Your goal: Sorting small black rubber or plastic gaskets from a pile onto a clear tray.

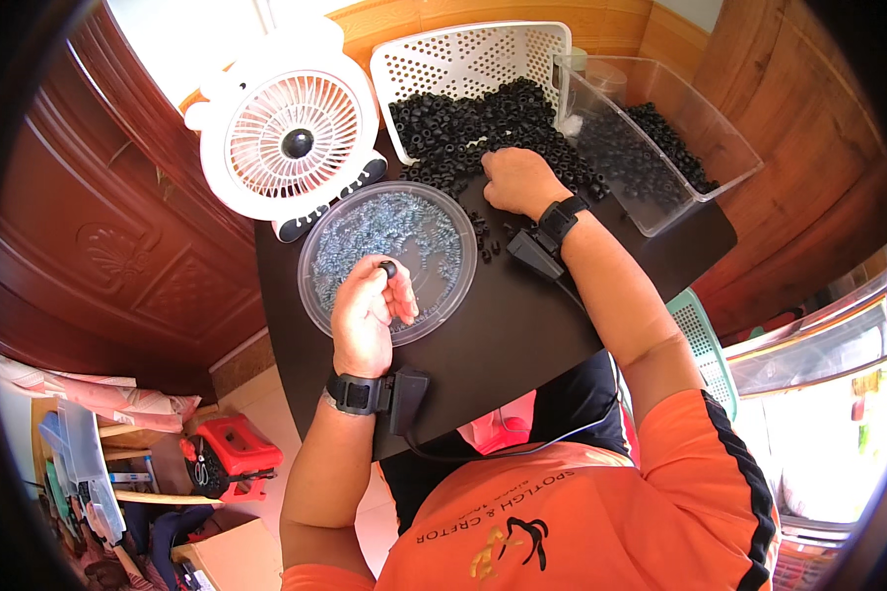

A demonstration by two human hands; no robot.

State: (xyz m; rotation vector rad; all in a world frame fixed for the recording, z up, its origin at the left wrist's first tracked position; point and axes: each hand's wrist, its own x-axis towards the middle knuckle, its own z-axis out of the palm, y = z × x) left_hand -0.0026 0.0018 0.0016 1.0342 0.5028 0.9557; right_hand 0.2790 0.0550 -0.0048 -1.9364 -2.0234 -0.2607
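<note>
My left hand (365, 313) is closed, pinching a small round black plastic part (388, 268) between thumb and fingers. It is above the near side of a round clear tub (307, 281) of small silvery-blue pieces that look like screws (379, 222). My right hand (522, 183) reaches to the near edge of a heap of small black plastic parts (473, 118). Its fingers are curled down among them, and whatever they grip is hidden. A few loose black parts (481, 234) lie between the tub and my right wrist.
A white perforated basket (463, 54) lies tipped at the back, black parts spilling onto the dark table (503, 340). Right of it stands a clear bin (724, 138) with more parts. A white fan (296, 202) stands back left. Cabled wrist devices (409, 399) sit on both my wrists.
</note>
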